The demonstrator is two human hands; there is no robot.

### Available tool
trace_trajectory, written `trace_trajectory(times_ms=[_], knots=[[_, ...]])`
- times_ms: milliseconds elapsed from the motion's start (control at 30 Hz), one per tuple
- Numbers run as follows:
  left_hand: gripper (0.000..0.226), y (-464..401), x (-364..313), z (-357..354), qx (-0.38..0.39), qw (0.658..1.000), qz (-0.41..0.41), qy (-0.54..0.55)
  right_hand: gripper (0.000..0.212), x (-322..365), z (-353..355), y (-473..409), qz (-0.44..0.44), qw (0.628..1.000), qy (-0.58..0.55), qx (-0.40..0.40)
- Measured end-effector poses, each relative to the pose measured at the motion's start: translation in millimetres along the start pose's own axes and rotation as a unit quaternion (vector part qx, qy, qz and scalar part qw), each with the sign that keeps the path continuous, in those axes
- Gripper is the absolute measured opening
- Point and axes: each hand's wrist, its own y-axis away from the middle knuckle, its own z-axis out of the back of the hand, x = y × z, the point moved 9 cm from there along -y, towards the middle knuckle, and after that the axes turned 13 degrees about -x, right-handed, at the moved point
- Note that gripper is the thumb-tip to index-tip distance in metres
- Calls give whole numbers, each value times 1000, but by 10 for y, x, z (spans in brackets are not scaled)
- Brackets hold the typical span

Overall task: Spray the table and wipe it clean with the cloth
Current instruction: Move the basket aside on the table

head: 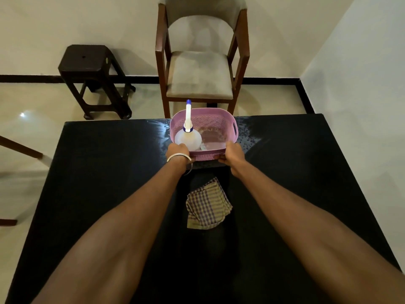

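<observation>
Both hands grip the near rim of a pink perforated basket [221, 126] at the far edge of the black bench [98, 183]: the left hand [177, 150] at its near left corner, the right hand [235, 152] at its near right corner. Inside the basket stands a translucent spray bottle [188, 137] with a white and blue nozzle. The checked cloth [207, 205] lies crumpled on the bench between the forearms. Water droplets [249, 139] lie beside the basket. No writing can be read.

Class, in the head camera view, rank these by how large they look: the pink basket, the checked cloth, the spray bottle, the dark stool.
1. Stool, though farthest away.
2. Basket.
3. Cloth, close to the basket; nearness makes this unsure.
4. Spray bottle.
</observation>
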Motion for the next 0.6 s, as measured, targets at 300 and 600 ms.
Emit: trace_trajectory(times_ms=[300,600], knots=[[36,-116,-131,556,-36,998,12,45,36,237,-445,278,42,999,-1,27],[39,-460,15,1801,-107,984,54,129,34,272,-1533,1048,60,989,26,131]])
